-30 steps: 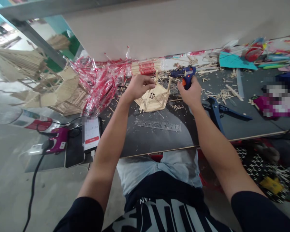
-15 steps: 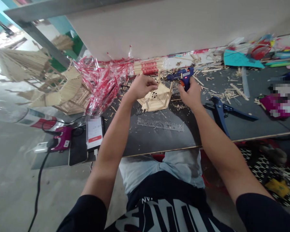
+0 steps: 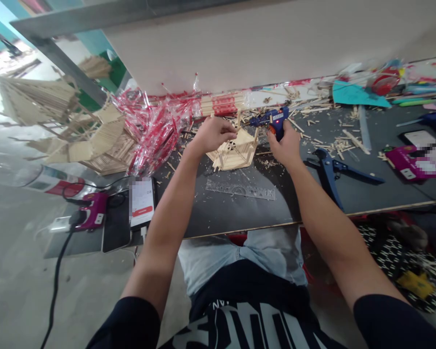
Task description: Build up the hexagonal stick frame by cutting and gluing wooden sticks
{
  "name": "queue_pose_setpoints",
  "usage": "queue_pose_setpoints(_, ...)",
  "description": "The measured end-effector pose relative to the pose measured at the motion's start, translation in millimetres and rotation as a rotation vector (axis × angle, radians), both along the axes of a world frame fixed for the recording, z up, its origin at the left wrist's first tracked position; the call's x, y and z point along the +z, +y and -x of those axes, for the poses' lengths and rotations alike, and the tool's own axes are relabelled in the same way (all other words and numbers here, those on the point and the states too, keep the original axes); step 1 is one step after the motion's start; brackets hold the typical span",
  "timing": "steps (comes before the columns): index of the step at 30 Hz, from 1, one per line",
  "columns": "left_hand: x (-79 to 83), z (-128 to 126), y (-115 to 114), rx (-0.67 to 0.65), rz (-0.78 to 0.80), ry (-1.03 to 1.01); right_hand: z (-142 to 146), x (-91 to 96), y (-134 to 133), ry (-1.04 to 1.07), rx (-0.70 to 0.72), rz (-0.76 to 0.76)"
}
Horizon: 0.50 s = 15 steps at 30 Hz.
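Observation:
My right hand [image 3: 286, 145] is wrapped round the handle of a blue glue gun [image 3: 277, 118] with a small red light on its side. The gun's nozzle points left, close to an upright post of a small many-sided frame built of wooden sticks [image 3: 236, 157]. Over the left part of this frame hangs my left hand [image 3: 215, 133], thumb and fingers pinched together. Whatever lies in that pinch is too small to make out. Short posts rise from the frame's corners. In front of it lies a clear plastic ruler [image 3: 240, 189] on the dark tabletop [image 3: 236, 215].
A blue cutter [image 3: 329, 177] lies to the right, below scattered stick offcuts [image 3: 334, 145]. Red-and-clear wrappers [image 3: 156, 131] heap at the back left, beside a larger stick model [image 3: 94, 140]. A phone [image 3: 142, 203] and purple power strip [image 3: 93, 211] lie near the left end.
The view has shifted slightly. The glue gun has come a little to the left and nearer the stick frame. My left hand keeps its pinch over the frame.

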<state>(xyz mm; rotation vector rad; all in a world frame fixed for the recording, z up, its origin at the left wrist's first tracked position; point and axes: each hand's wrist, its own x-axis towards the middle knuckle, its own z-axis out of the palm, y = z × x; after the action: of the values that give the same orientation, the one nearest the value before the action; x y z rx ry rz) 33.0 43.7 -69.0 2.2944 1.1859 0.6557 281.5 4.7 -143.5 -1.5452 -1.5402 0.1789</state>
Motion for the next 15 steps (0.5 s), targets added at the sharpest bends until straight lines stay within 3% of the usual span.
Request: queue_pose_setpoints(15, -4.6, 0.4, 2.4, 0.026, -0.015, -0.043, 1.7, -1.1, 1.0, 0.041, -0.028, 0.012)
